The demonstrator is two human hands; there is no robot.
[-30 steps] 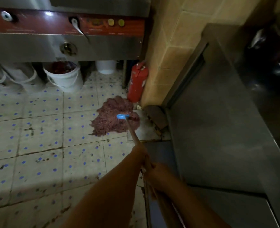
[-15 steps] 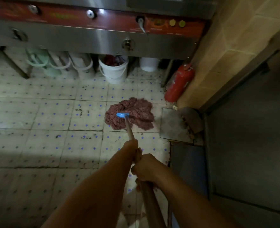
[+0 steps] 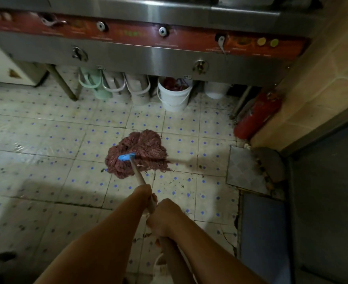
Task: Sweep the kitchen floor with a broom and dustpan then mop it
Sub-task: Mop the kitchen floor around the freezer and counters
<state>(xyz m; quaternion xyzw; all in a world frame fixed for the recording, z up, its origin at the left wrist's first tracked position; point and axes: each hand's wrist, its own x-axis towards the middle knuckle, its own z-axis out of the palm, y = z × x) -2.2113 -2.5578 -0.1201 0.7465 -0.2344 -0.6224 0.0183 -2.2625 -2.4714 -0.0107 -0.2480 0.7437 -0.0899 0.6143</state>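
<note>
Both hands grip the one mop handle (image 3: 137, 175), the left hand (image 3: 143, 193) just ahead of the right hand (image 3: 163, 217). One reddish mop head (image 3: 140, 152) lies on the tiled floor (image 3: 46, 160) beyond the left hand; farther off stand five buckets (image 3: 174, 95) and one red extinguisher (image 3: 257, 115).

Maroon mop (image 3: 137, 153) with blue clamp (image 3: 126, 156); cream floor (image 3: 46, 144) dotted blue; red extinguisher (image 3: 257, 115); white bucket (image 3: 174, 97); pale green bucket (image 3: 93, 83).

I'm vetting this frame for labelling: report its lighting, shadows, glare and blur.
Head view: dim overall, a bright patch on the floor tiles around the mop head; forearm shadows across the near floor; glare on the steel counter front; wide-angle bending at the edges; left hand and right hand slightly soft.
</note>
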